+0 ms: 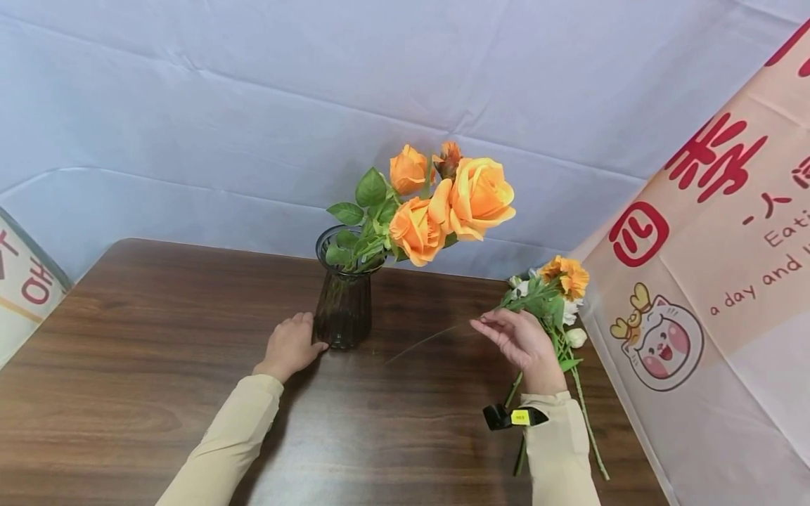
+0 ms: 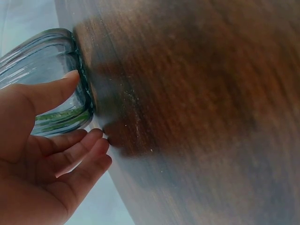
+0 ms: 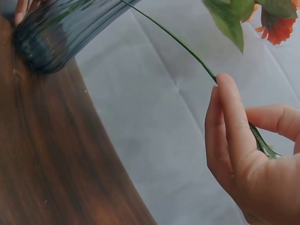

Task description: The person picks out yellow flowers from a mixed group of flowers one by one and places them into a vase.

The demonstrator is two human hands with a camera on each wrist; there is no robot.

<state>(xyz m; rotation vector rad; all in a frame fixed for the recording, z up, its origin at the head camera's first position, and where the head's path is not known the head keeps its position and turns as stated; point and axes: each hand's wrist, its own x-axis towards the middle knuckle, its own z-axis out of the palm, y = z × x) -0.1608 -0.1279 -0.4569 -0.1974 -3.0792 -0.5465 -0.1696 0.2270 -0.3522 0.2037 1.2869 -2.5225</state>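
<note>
A dark, ribbed glass vase [image 1: 344, 309] stands upright on the table. Orange roses [image 1: 482, 199] with green leaves lean out of it to the right. My left hand [image 1: 291, 346] holds the vase low at its base, the thumb against the glass [image 2: 56, 93] and the other fingers round the side. Green stems [image 2: 61, 121] show through the glass. Between thumb and fingertips, my right hand [image 1: 515, 339] pinches a thin green flower stem [image 3: 187, 51]. Its bare end points left toward the vase; the palm and fingers hide part of its other end.
Under and beside my right forearm lie more flowers: an orange bloom [image 1: 565, 276], a white bud [image 1: 576, 338] and long green stems [image 1: 590, 422]. The brown wooden table [image 1: 158, 365] meets a pale cloth backdrop [image 1: 221, 126] behind and a printed banner [image 1: 715, 281] at right.
</note>
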